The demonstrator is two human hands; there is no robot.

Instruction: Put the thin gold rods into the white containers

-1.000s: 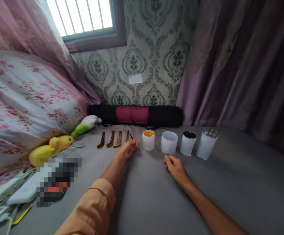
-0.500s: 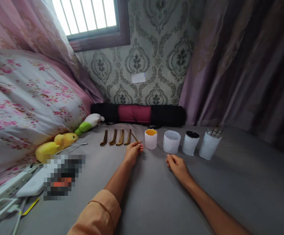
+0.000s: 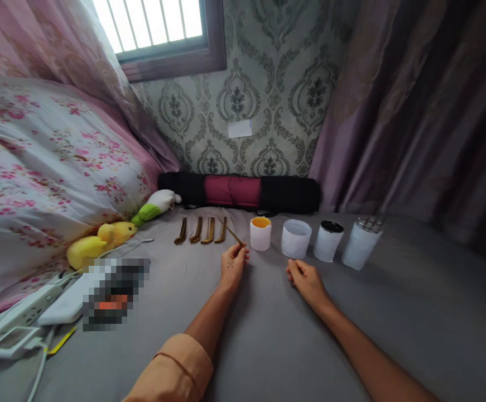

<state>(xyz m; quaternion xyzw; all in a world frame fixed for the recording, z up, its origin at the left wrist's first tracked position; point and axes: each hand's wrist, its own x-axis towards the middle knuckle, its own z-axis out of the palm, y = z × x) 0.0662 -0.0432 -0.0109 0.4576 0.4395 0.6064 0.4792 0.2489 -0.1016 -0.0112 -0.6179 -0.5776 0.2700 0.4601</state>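
My left hand point(image 3: 234, 263) is closed around the lower end of a thin brown stick point(image 3: 231, 233), which slants up and to the left. Just left of it lie several bundles of similar brown sticks in a row, bent at the near end; the closest is this bundle point(image 3: 221, 230). To the right of that hand stands a white-wrapped cup with an orange inside point(image 3: 260, 235). My right hand point(image 3: 305, 277) rests with curled fingers on the grey sheet, in front of a wide white cup point(image 3: 296, 240). Nothing shows in its fingers.
Further right stand a white cup with a dark rim point(image 3: 328, 243) and a taller white cup point(image 3: 360, 245) with metal utensils in it. A black and maroon roll point(image 3: 232, 191) lies along the wall. Plush toys point(image 3: 86, 251), a power strip point(image 3: 29, 307) and cables are at left.
My left hand has drawn slightly nearer with the stick, which now shows more of its length beside the bundles. The right hand stays closed in the same place. The view has shifted slightly.
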